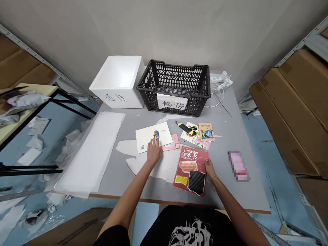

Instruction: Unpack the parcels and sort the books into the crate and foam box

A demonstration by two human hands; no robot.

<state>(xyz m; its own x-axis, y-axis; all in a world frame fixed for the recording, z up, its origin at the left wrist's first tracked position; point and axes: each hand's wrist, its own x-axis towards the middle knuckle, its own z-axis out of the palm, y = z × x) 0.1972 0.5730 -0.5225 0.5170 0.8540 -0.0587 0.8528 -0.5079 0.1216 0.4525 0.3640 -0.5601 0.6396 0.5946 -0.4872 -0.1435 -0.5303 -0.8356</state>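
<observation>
A black shirt is closest, its wearer facing a black crate. The hands are apart. Before the crate, the right hand pinches a red book; nearer it, the left hand rests on a white booklet. Handling looks midway to me: both items lie outside the crate, the booklet only touched.

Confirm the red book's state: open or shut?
Shut. The red book shows one whole cover facing up, no pages spread; the right hand grips its right edge.
</observation>
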